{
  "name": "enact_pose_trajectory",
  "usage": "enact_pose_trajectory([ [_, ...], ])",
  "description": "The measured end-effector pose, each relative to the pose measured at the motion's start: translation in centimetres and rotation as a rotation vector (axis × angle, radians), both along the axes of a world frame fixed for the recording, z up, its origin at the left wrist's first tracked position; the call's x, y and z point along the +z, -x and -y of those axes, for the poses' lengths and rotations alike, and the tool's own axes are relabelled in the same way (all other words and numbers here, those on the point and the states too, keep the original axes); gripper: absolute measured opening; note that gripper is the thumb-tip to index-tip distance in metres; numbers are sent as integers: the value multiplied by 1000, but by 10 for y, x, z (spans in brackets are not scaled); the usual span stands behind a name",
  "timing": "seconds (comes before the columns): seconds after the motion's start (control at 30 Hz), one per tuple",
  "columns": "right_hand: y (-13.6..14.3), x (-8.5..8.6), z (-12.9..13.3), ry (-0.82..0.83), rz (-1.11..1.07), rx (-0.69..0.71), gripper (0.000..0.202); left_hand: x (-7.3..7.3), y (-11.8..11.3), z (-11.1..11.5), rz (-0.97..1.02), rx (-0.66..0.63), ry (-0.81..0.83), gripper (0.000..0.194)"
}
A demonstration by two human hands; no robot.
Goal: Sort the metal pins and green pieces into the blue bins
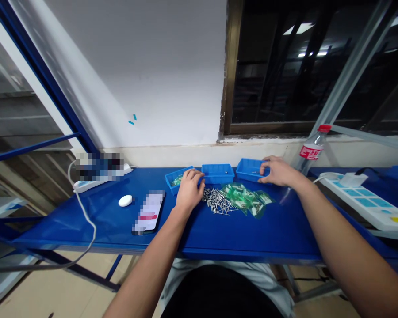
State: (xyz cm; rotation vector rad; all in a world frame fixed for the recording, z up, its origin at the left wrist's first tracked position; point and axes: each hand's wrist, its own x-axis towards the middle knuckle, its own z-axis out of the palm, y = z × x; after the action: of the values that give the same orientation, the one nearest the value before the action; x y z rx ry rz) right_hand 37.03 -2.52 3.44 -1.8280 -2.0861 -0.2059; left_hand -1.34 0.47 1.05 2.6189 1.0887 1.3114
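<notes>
My left hand (191, 187) rests with bent, separated fingers at the right end of the left blue bin (172, 187), its fingertips close to the middle blue bin (218, 179). Small green-and-white packets lie in the left bin, partly behind my hand. With thumb and fingers around its right end, my right hand (277, 171) grips the right blue bin (247, 176). A small metal piece shows inside the right bin, and another in the middle one. In front of the bins lies a pile of metal pins or rivets (217, 202), touching several clear green bags (242, 198) with white pieces.
A phone (149, 213) and a white oval object (125, 201) lie on the blue table (252, 240) at left. A red-capped bottle (311, 152) stands behind my right forearm. Power strips (368, 198) sit at both sides. Wall and window bound the back.
</notes>
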Motion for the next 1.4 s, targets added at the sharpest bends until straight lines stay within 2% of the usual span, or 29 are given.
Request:
enact_pose_trajectory([
  [0.07, 6, 11, 5, -212, 11, -15, 35, 1, -1, 2, 17, -28, 23, 31],
  [0.1, 13, 16, 9, -281, 1, 8, 45, 1, -2, 3, 26, -43, 39, 34],
  [0.2, 44, 28, 22, -337, -29, 168, 89, 3, -4, 9, 59, -101, 107, 52],
  [0.27, 68, 32, 30, -322, -33, 265, 104, 4, -6, 12, 97, -161, 164, 71],
  [0.4, 107, 34, 43, -291, 3, 391, 118, 6, -10, 14, 194, -267, 245, 99],
  [0.5, 122, 32, 47, -284, 66, 449, 122, 5, -8, 12, 227, -262, 240, 106],
  [0.67, 126, 30, 48, -282, 111, 463, 127, 6, -3, 10, 205, -234, 224, 109],
  [0.83, 128, 31, 50, -290, 82, 466, 122, 11, -7, 15, 220, -287, 176, 107],
  [0.93, 130, 35, 55, -308, 36, 462, 112, 13, -10, 18, 260, -314, 172, 100],
  [0.97, 130, 36, 56, -329, 16, 449, 104, 14, -10, 19, 272, -306, 177, 96],
  [1.03, 128, 40, 58, -353, -16, 420, 73, 15, -10, 19, 290, -265, 170, 91],
  [1.1, 125, 43, 58, -295, -17, 400, 40, 16, -9, 20, 296, -219, 139, 87],
  [1.13, 124, 44, 57, -242, -1, 393, 30, 17, -9, 20, 296, -204, 120, 86],
  [1.27, 130, 48, 49, -86, 104, 320, 17, 16, -9, 20, 281, -189, 51, 83],
  [1.4, 151, 53, 40, 5, 151, 138, 14, 15, -12, 20, 240, -184, -38, 84],
])
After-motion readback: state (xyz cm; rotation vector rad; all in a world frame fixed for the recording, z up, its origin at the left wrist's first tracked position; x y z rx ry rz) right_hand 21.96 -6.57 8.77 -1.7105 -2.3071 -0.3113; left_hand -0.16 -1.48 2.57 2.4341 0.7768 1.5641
